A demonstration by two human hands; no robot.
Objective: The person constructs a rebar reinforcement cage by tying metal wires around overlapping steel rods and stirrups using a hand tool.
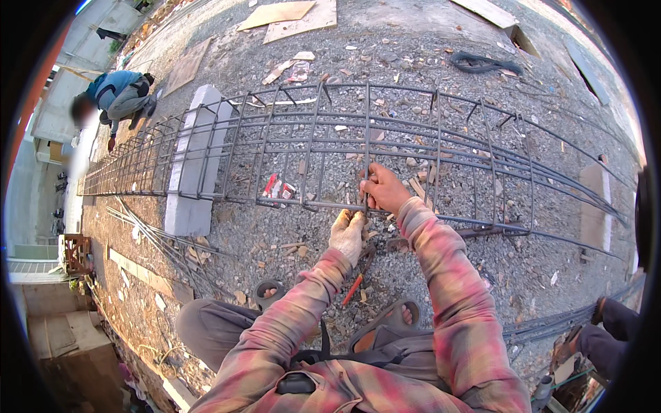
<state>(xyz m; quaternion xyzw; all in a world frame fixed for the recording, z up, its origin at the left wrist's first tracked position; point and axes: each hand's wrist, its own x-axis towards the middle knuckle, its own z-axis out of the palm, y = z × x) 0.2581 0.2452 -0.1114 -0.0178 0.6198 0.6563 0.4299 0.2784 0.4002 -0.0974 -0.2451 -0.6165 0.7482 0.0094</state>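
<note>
The right hand's [385, 189] fingers clamp the cage [368, 142]. At seven o'clock, the left hand [346, 235]: whether its fingers grip, I can't tell.

Cage bars [367, 124] are dark metal, pretty matt all over — gravel [403, 63] underneath is rough, gritty stone. Plaid sleeve [454, 275] is soft-looking matt cloth, glove [346, 237] looks like coarse fabric — red tool handle [352, 289] seems smooth plastic, boards [301, 27] flat matt wood.

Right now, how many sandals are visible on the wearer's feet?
2: the left sandal, below and left of the gloved left hand, and the right sandal, below the right hand in the picture. Both are partly covered.
</note>
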